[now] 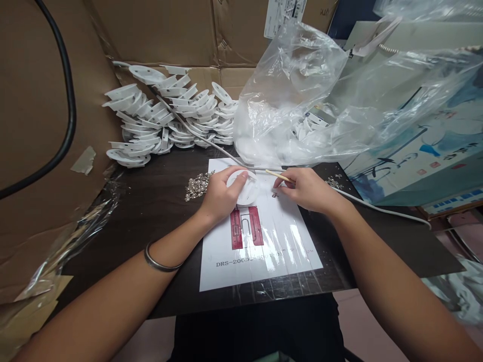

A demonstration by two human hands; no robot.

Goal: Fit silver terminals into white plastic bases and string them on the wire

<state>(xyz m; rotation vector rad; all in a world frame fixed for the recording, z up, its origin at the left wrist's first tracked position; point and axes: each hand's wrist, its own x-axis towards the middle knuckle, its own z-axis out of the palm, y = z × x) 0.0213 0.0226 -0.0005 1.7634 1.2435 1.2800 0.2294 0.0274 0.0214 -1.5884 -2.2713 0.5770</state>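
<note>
My left hand [222, 197] is closed on a round white plastic disc [247, 190], thumb on its upper face, above the taped paper sheet [215, 274]. In my right hand [307, 187] there is a thin wooden stick [277, 175], pointing left toward the disc. My right fingertips are close to a small metal piece [275, 195] on the sheet; whether they touch it I cannot tell. Left of the disc lies a heap of small metal pieces [198, 187], partly behind my left hand. A red printed picture [246, 228] shows on the sheet below the disc.
Stacked white discs [147, 120] stand at the back left. A clear plastic bag [279, 110] with white parts is at the back right, beside a printed paper bag [422, 146]. A grey cable [192, 131] crosses the dark table [158, 201]. More metal pieces [333, 182] lie at right.
</note>
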